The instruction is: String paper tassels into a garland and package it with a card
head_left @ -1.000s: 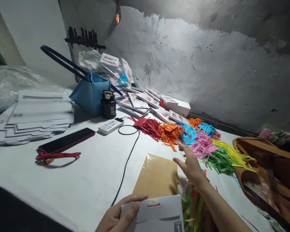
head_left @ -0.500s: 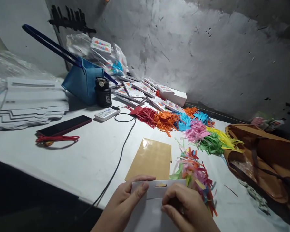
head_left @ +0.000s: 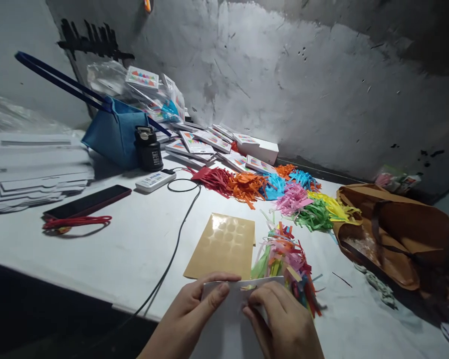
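A white flat cardboard box (head_left: 224, 326) with a hang slot near its top edge is held up at the bottom of the view. My left hand (head_left: 194, 309) grips its upper left edge, thumb on the near face and fingers behind. My right hand (head_left: 280, 319) is closed at the upper right, with thumb and forefinger pinched against the box just under the slot. The lower part of the box is out of view. Beyond it lies a tan sheet of round clear stickers (head_left: 224, 239). Mixed coloured paper tassels (head_left: 288, 254) lie just right of the sheet.
Tassels in separate colours (head_left: 247, 187) run across the table. Behind them are printed boxes (head_left: 198, 142), a black bottle (head_left: 148, 149) and a blue bag (head_left: 115, 132). A phone (head_left: 88, 202) and flat white boxes (head_left: 33, 164) lie left, a cable (head_left: 175, 249) centre-left, a brown bag (head_left: 396, 234) right.
My right thumb and forefinger have shifted slightly left, closer under the slot. The box's top flap lies flatter, its crease no longer showing. The camera view has turned a little right.
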A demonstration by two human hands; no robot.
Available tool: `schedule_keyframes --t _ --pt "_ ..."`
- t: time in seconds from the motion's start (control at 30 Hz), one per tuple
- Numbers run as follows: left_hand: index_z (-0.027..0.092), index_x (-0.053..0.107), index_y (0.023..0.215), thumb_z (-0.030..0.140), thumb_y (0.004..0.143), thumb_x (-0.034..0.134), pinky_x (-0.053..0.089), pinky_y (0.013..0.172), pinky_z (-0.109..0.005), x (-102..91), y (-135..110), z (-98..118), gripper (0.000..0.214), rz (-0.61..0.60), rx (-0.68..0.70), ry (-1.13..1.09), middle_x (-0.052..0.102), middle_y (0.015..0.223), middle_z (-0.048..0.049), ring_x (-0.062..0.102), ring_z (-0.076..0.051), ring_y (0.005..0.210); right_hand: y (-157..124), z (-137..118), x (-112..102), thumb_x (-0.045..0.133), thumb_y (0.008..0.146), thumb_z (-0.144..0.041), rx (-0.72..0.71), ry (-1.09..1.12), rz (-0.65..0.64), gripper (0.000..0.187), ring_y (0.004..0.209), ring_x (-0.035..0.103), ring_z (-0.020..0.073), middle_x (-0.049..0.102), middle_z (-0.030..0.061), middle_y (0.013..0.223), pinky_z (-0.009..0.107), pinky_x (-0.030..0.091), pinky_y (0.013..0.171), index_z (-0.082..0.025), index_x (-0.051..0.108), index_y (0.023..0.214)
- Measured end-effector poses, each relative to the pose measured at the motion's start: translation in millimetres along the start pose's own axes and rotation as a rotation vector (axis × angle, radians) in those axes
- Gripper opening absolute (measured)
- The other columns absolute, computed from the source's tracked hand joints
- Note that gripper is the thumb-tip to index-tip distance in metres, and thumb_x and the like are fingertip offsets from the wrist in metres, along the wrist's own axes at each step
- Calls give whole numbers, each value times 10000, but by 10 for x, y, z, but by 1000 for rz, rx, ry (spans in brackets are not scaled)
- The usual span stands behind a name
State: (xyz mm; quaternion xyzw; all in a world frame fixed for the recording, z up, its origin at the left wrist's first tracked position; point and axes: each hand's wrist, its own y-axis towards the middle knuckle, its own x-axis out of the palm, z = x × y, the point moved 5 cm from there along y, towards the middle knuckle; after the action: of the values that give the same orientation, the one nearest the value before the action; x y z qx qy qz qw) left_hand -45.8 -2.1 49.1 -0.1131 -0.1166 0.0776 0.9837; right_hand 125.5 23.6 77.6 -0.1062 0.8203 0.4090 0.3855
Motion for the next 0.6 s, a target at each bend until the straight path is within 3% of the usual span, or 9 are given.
schedule_keyframes --t 0.07,0.13,0.2,0.3,0.4,0.47,0.6 --pt "221 799 963 616 713 792 514 631 -239 29 -14 15 468 -5 -11 -20 802 801 -29 690 -220 746 -20 73 -74 609 960 -413 41 -144 95 440 1025 649 325 670 139 1125 453 501 873 -239 495 1347" --pt "221 802 944 608 709 793 524 632 -250 59 -31 35 453 0 -14 -22 805 814 -32 701 -232 755 -35 148 -97 645 908 -534 48 -190 120 685 1166 588 397 616 174 1277 541 463 942 -244 381 1470" --pt "223 809 922 598 705 795 543 672 -263 90 -47 59 434 17 7 -9 808 839 -33 714 -250 798 -41 204 -67 689 868 -562 38 -126 88 662 1126 611 375 647 139 1227 513 484 924 -265 444 1406" --pt "232 819 898 588 689 816 556 755 -259 137 -53 70 413 21 44 -16 815 893 -31 724 -260 882 -27 244 -7 728 852 -533 65 29 9 415 918 656 284 704 60 994 412 520 822 -265 604 1143" --pt "230 811 933 593 672 838 550 651 -237 172 -27 18 448 -29 -14 -73 811 818 -30 722 -226 767 -2 317 20 687 914 -436 183 211 -93 195 805 651 206 699 19 876 305 522 716 -257 667 988" --pt "215 802 950 599 658 849 526 566 -211 156 -2 0 485 -36 -64 -108 801 753 -32 706 -195 673 -26 414 -14 670 932 -383 269 321 -82 175 909 671 200 713 29 973 282 537 788 -265 678 1060" --pt "188 776 933 571 601 894 552 555 -217 -9 37 94 521 75 -92 -185 810 756 -49 728 -206 642 -270 588 -145 641 933 -483 348 520 59 500 1168 635 253 620 100 1323 371 540 967 -299 508 1378"
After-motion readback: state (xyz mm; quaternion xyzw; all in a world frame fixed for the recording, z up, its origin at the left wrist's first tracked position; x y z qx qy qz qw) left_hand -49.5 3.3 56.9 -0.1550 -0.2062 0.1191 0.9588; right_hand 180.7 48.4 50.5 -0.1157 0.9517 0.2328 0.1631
